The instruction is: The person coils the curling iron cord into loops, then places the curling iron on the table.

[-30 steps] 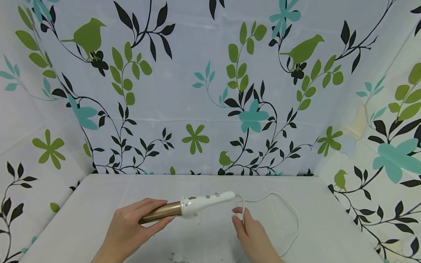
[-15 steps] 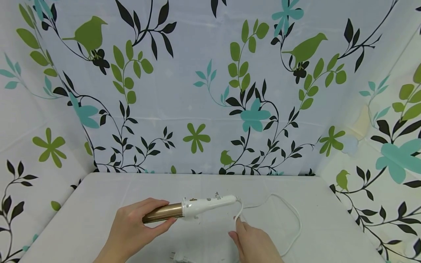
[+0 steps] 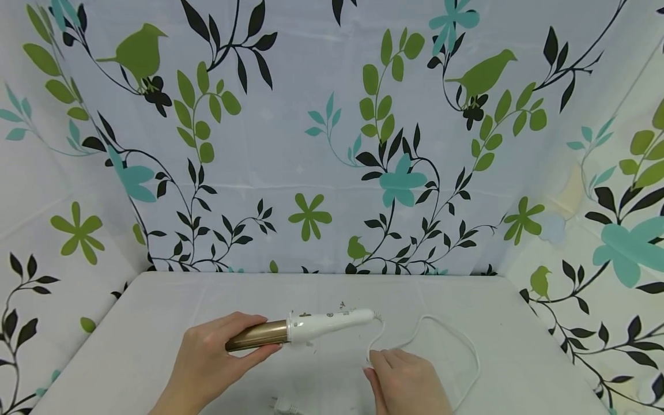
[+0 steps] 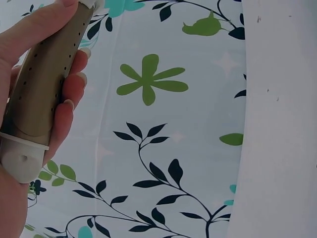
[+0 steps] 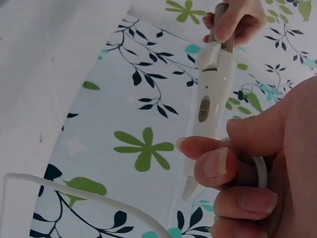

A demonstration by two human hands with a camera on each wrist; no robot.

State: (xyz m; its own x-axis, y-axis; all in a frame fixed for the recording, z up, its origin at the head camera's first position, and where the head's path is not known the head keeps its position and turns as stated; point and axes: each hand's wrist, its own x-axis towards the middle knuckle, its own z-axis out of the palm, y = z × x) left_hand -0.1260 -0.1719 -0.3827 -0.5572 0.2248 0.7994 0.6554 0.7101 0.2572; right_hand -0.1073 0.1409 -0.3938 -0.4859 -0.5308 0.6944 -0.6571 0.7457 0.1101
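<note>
A curling iron (image 3: pixel 332 324) with a gold barrel and a white handle is held level above the white table. My left hand (image 3: pixel 204 354) grips the barrel between thumb and fingers. Up close in the left wrist view, the barrel (image 4: pixel 42 89) has rows of small holes and a white tip (image 4: pixel 22 163). The white cord (image 3: pixel 476 363) leaves the handle's right end and passes into my right hand (image 3: pixel 407 381), whose fingers are curled round it. The right wrist view shows the handle (image 5: pixel 210 109) beyond those fingers, with a brownish switch on it.
At the front of the white table (image 3: pixel 233 294) lies a white plug (image 3: pixel 284 406), partly cut off by the frame. Right of my right hand the cord forms a loop. A cloth (image 3: pixel 259 144) patterned with leaves and birds hangs behind and at both sides.
My right hand has moved slightly down and its fingers have closed round the cord, pulling the loop along. The left hand and curling iron have shifted only slightly.
</note>
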